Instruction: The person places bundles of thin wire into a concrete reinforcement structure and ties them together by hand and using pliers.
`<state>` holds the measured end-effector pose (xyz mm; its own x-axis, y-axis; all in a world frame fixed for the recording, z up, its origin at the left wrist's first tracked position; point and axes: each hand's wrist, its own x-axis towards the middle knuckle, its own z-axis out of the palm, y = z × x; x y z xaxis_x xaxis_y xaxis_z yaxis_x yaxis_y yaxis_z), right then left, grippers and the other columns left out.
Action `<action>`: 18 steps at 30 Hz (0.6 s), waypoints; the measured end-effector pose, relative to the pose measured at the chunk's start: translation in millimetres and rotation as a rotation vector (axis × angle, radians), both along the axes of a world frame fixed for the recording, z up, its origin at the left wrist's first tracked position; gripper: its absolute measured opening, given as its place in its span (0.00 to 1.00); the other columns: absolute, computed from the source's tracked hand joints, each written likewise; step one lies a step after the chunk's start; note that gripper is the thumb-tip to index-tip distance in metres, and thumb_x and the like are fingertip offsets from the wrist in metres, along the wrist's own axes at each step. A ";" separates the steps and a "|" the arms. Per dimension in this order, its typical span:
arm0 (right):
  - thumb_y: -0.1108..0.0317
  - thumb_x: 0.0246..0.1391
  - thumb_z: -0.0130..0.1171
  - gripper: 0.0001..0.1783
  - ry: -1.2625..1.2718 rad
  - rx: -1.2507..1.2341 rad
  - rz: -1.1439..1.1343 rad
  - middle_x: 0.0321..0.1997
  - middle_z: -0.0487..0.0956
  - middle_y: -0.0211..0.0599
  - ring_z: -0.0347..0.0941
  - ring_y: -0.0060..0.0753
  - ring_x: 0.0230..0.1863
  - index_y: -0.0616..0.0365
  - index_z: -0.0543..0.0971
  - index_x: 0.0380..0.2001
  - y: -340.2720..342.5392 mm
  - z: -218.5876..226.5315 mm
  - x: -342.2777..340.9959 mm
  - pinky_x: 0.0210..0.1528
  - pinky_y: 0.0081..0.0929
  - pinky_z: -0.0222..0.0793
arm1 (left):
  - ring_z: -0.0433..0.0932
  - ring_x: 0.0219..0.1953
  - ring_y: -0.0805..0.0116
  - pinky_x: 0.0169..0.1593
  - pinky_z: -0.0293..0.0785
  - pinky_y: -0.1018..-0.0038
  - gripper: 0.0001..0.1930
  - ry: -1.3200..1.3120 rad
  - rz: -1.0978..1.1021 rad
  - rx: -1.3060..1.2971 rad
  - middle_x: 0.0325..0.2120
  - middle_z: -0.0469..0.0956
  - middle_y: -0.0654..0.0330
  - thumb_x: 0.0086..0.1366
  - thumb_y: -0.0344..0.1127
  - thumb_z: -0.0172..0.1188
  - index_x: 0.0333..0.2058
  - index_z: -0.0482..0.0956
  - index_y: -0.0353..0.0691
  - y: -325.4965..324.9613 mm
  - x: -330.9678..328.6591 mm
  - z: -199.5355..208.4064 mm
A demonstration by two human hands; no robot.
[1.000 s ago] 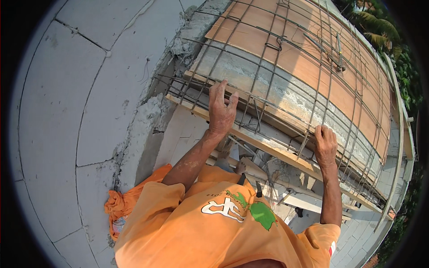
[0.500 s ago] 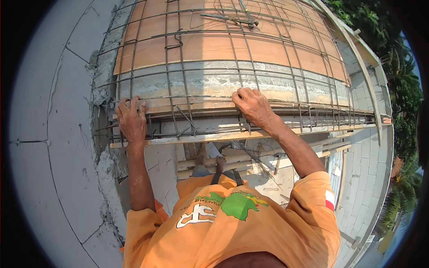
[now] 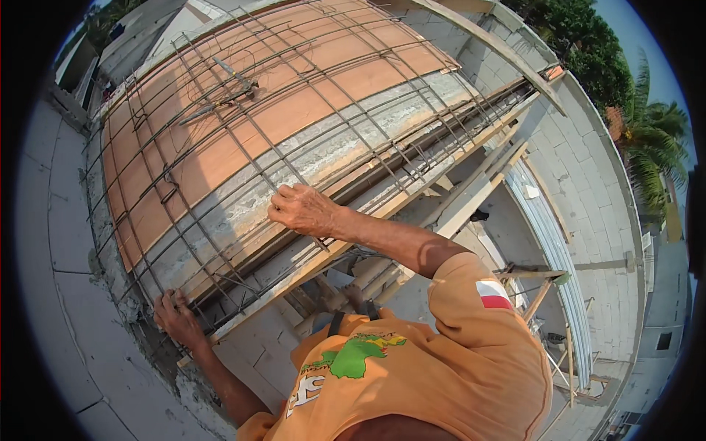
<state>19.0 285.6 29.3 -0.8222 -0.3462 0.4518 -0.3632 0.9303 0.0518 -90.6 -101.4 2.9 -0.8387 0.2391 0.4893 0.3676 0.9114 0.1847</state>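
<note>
Rebar mesh [image 3: 168, 192] is spread fwd of both grips. R grip [image 3: 303, 211] is clamped on a bar of it, fingers curled; L grip [image 3: 179, 321] is placed w/ bent fingers at mesh's near L corner, closure can't be told. Plywood sheet [image 3: 121, 169] is seen under mesh, beyond grips.

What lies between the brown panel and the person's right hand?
A rough grey concrete strip, crossed by steel bars, lies between the panel and right hand, in the head view.
</note>
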 end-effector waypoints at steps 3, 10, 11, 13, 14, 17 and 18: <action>0.72 0.43 0.61 0.11 -0.023 -0.088 -0.013 0.34 0.74 0.35 0.72 0.37 0.40 0.58 0.76 0.34 0.7 1.7 2.4 0.41 0.33 0.72 | 0.69 0.52 0.49 0.53 0.66 0.55 0.15 -0.018 0.018 0.016 0.48 0.75 0.53 0.69 0.44 0.57 0.43 0.80 0.39 4.0 3.4 3.2; 0.75 0.47 0.62 0.16 -0.074 -0.177 -0.123 0.41 0.75 0.40 0.73 0.44 0.46 0.57 0.76 0.42 44.2 13.5 34.6 0.50 0.41 0.70 | 0.68 0.54 0.49 0.54 0.67 0.55 0.13 -0.015 0.040 0.076 0.49 0.75 0.52 0.66 0.43 0.61 0.42 0.81 0.41 2.4 -1.7 -1.3; 0.74 0.46 0.62 0.17 -0.052 -0.158 -0.163 0.42 0.75 0.41 0.72 0.43 0.47 0.57 0.77 0.42 51.6 15.9 40.3 0.51 0.41 0.69 | 0.68 0.54 0.49 0.54 0.67 0.55 0.13 -0.019 0.042 0.076 0.49 0.75 0.52 0.66 0.43 0.61 0.42 0.81 0.41 2.9 -2.0 0.3; 0.75 0.46 0.62 0.20 -0.055 -0.149 -0.208 0.46 0.75 0.43 0.72 0.44 0.49 0.57 0.77 0.46 66.9 12.2 50.5 0.54 0.42 0.66 | 0.68 0.54 0.49 0.53 0.67 0.55 0.14 -0.028 0.047 0.076 0.49 0.75 0.52 0.66 0.44 0.60 0.42 0.81 0.41 2.3 0.4 2.9; 0.75 0.46 0.62 0.20 -0.056 -0.146 -0.211 0.46 0.75 0.43 0.72 0.44 0.49 0.57 0.77 0.46 74.9 10.3 55.0 0.54 0.42 0.66 | 0.68 0.54 0.49 0.53 0.67 0.55 0.14 -0.029 0.044 0.078 0.49 0.75 0.52 0.66 0.44 0.60 0.42 0.81 0.41 3.4 -0.2 1.5; 0.77 0.46 0.60 0.20 -0.001 -0.072 -0.294 0.40 0.76 0.40 0.73 0.42 0.45 0.56 0.77 0.46 98.5 2.7 64.4 0.51 0.41 0.68 | 0.69 0.53 0.49 0.53 0.67 0.55 0.15 -0.014 0.038 0.079 0.48 0.75 0.53 0.67 0.46 0.59 0.42 0.81 0.41 5.9 -2.6 -1.9; 0.77 0.46 0.60 0.20 0.002 -0.066 -0.311 0.40 0.76 0.40 0.73 0.42 0.45 0.56 0.77 0.46 105.1 3.2 64.1 0.51 0.41 0.68 | 0.69 0.52 0.50 0.53 0.66 0.54 0.15 -0.002 0.031 0.053 0.47 0.75 0.52 0.68 0.46 0.58 0.42 0.81 0.40 6.2 -2.7 -0.2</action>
<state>83.1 390.7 32.5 -0.8830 -0.0488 0.4669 -0.0612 0.9981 -0.0114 -93.3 -95.2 2.7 -0.8460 0.1870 0.4993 0.3394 0.9111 0.2339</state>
